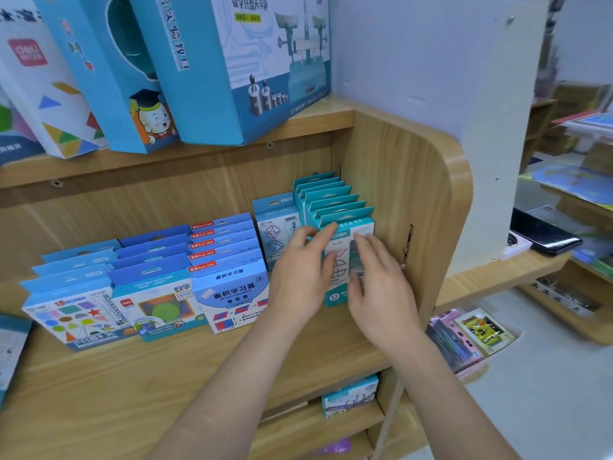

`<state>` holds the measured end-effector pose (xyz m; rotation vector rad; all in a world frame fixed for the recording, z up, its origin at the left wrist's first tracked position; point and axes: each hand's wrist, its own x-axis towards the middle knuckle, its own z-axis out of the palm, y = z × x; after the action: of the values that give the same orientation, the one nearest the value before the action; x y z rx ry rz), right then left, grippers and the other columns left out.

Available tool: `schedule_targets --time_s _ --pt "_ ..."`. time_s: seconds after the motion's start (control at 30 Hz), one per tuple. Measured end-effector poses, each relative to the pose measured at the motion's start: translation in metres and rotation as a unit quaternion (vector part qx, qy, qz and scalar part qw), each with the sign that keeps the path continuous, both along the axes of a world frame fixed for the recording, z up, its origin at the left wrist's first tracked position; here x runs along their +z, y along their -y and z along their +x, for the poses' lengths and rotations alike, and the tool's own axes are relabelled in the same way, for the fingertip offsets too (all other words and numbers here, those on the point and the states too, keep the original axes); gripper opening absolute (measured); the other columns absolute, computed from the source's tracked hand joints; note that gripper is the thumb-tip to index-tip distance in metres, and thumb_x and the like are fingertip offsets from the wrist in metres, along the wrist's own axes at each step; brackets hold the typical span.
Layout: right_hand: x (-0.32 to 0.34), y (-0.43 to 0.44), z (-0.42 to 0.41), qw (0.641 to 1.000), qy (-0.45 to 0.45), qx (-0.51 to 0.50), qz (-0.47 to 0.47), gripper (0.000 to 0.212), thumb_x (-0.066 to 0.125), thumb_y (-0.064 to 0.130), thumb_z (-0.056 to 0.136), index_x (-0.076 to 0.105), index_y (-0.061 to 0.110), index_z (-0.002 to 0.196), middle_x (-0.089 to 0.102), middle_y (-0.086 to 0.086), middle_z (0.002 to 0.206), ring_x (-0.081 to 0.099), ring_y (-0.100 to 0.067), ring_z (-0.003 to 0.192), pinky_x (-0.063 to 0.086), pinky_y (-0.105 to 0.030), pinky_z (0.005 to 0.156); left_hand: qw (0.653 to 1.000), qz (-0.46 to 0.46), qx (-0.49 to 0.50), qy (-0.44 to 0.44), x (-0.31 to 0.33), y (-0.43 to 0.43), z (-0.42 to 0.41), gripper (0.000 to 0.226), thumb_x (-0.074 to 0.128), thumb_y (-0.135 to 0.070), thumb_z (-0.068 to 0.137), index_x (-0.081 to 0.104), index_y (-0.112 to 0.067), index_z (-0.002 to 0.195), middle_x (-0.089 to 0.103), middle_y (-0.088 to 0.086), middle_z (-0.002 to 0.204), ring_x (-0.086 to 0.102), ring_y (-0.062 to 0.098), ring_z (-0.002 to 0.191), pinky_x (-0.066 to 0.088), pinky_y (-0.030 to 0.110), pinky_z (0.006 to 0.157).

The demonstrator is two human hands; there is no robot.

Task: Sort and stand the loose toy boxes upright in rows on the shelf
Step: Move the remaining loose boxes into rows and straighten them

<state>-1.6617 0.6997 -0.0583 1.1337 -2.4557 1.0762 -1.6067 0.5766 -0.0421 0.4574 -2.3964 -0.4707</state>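
Several teal toy boxes (331,200) stand upright in a row against the shelf's right side panel (418,180). My left hand (300,277) holds the left edge of the front teal box (341,272), fingers reaching over its top corner and thumb on its face. My right hand (381,290) touches the right half of the same box's front with relaxed, slightly blurred fingers. Left of this row stand a light blue box (273,224), a row of blue area-learning boxes (232,290), a row of blue fraction-disc boxes (156,303) and a row of shape boxes (73,313).
The wooden shelf board (149,386) runs in front of the rows. Large blue boxes (232,61) stand on the shelf above. A small teal box (350,395) sits on the shelf below. Card packs (471,336) lie low at the right, beyond the side panel.
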Motion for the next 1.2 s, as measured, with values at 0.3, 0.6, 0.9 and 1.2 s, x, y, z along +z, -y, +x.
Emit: schedule_targets --time_s 0.3,0.6,0.9,1.2 --pt "-0.009 -0.012 -0.002 0.998 0.056 0.016 0.014 0.071 0.053 0.014 0.091 0.014 0.028 0.149 0.026 0.004 0.155 0.042 -0.015 0.133 0.047 -0.036 0.101 1.0 -0.007 0.003 -0.016 0.005 0.007 -0.005 0.041 0.058 -0.017 0.092 0.055 -0.024 0.131 0.056 0.003 0.115 0.058 0.019 0.095 0.051 0.035 0.079" --pt "-0.011 -0.015 0.001 0.996 0.086 0.037 -0.004 0.073 0.055 0.013 0.09 0.016 0.029 0.149 0.027 0.005 0.155 0.035 -0.012 0.138 0.045 -0.037 0.105 0.998 -0.003 -0.009 -0.055 0.006 0.004 0.001 0.035 0.06 -0.014 0.091 0.061 -0.023 0.125 0.055 0.002 0.108 0.052 0.01 0.084 0.051 0.03 0.074" --pt "-0.006 -0.018 0.008 0.995 0.089 0.043 -0.025 0.064 0.055 0.013 0.092 0.025 0.029 0.146 0.041 0.006 0.142 0.049 -0.009 0.123 0.047 -0.022 0.093 0.994 0.017 -0.039 -0.101 0.004 0.003 0.012 0.032 0.06 -0.009 0.09 0.065 -0.019 0.12 0.054 -0.001 0.104 0.056 0.012 0.089 0.054 0.036 0.076" --pt "-0.003 -0.011 0.032 0.891 0.401 0.108 -0.181 0.033 0.055 -0.001 0.091 0.061 0.025 0.111 0.069 0.0 0.075 0.064 -0.007 0.065 0.05 -0.02 0.068 0.973 0.189 0.016 -0.129 -0.005 -0.013 0.08 0.033 0.062 -0.007 0.088 0.069 -0.039 0.091 0.065 -0.026 0.072 0.058 -0.002 0.066 0.045 0.012 0.065"
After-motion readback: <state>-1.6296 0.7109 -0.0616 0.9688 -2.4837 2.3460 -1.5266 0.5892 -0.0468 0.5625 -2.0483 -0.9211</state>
